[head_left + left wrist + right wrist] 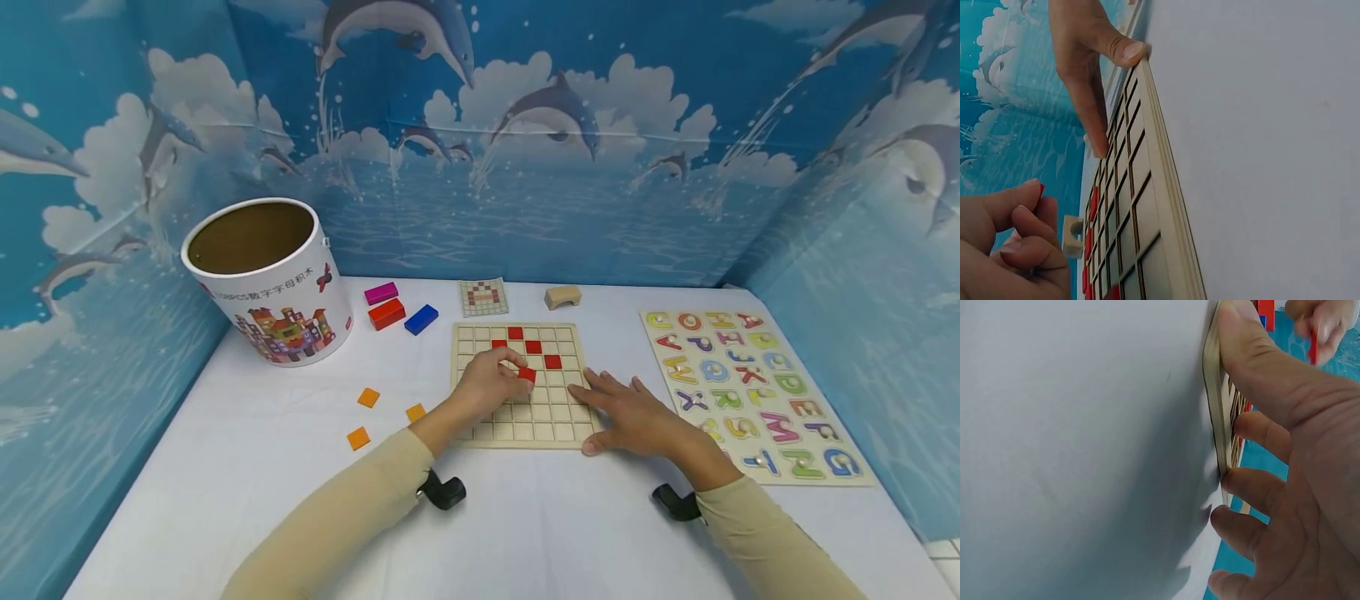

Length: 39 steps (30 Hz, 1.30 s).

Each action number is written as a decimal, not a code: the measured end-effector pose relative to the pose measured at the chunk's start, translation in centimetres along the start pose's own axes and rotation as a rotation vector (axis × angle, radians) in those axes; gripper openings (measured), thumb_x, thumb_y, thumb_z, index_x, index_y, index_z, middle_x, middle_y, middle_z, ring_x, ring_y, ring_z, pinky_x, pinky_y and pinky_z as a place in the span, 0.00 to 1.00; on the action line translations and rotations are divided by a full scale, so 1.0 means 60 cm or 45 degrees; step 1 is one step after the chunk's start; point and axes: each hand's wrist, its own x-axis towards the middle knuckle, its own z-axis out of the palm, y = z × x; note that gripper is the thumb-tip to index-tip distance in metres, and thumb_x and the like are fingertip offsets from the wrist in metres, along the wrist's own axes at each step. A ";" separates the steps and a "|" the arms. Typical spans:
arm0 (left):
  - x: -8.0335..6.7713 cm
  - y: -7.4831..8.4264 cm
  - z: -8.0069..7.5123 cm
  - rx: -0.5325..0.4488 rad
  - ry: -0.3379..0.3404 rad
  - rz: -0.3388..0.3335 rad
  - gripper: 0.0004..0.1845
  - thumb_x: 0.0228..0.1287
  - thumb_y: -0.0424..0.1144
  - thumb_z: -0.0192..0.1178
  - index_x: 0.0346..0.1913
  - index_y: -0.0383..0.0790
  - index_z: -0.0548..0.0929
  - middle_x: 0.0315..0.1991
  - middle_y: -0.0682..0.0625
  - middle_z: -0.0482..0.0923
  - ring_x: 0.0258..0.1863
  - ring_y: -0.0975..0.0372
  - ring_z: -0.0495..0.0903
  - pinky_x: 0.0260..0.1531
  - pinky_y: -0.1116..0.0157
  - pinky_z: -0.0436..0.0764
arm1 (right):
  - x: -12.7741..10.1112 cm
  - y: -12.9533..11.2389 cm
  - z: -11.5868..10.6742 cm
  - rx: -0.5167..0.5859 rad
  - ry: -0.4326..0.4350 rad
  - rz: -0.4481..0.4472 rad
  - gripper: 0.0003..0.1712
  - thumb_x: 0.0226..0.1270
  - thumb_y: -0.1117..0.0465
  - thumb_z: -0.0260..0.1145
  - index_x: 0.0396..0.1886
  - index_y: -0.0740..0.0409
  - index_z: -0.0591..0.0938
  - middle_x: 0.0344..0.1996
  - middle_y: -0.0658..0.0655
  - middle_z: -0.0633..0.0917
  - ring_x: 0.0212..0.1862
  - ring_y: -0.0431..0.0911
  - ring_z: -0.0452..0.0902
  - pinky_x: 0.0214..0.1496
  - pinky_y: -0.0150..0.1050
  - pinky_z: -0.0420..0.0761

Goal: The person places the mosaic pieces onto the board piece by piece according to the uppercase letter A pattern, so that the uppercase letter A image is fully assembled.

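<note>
My left hand [483, 385] pinches a small red square tile [527, 376] between thumb and fingertips, over the middle of a wooden grid board [543, 414]. In the left wrist view only a sliver of that tile [1042, 189] shows at the fingertips. Several flat red tiles [552, 362] lie in squares of the upper grid, and another red tile [1112, 293] shows low in the left wrist view. My right hand [633, 412] rests spread at the board's right side, with its thumb on the near right corner and fingertips at the edge. The left forearm hides part of the board.
Orange tiles [358, 438] lie left of the board. Behind it are a small pattern card [483, 297], an arched wooden block [562, 297], and blue [422, 320], red [386, 314] and magenta [381, 292] blocks. A white bucket [330, 308] stands back left; an alphabet board [757, 400] lies right.
</note>
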 end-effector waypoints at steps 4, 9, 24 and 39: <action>0.027 0.009 0.040 0.017 0.075 -0.037 0.12 0.61 0.37 0.72 0.46 0.48 0.84 0.34 0.53 0.85 0.34 0.59 0.82 0.33 0.63 0.79 | 0.000 0.000 0.000 0.012 0.005 0.009 0.59 0.51 0.31 0.74 0.79 0.51 0.65 0.80 0.65 0.57 0.79 0.67 0.48 0.74 0.72 0.41; 0.050 0.012 0.074 0.219 0.159 0.027 0.12 0.60 0.36 0.72 0.47 0.44 0.86 0.32 0.54 0.84 0.32 0.64 0.80 0.34 0.65 0.78 | 0.000 0.000 0.000 0.020 0.007 0.007 0.60 0.50 0.30 0.74 0.79 0.51 0.65 0.80 0.65 0.57 0.79 0.67 0.48 0.74 0.72 0.41; 0.069 0.007 0.108 0.414 0.236 0.087 0.13 0.60 0.37 0.74 0.48 0.41 0.88 0.30 0.55 0.82 0.30 0.66 0.78 0.31 0.68 0.77 | -0.004 0.003 -0.002 0.005 0.011 -0.032 0.58 0.52 0.32 0.74 0.78 0.54 0.66 0.79 0.67 0.58 0.78 0.68 0.50 0.72 0.74 0.44; 0.047 0.024 0.058 0.400 0.243 0.129 0.17 0.63 0.35 0.69 0.56 0.43 0.86 0.29 0.56 0.81 0.26 0.66 0.77 0.29 0.68 0.75 | -0.004 0.003 -0.003 0.027 0.003 -0.028 0.57 0.54 0.33 0.73 0.79 0.54 0.65 0.79 0.67 0.56 0.78 0.69 0.47 0.72 0.74 0.43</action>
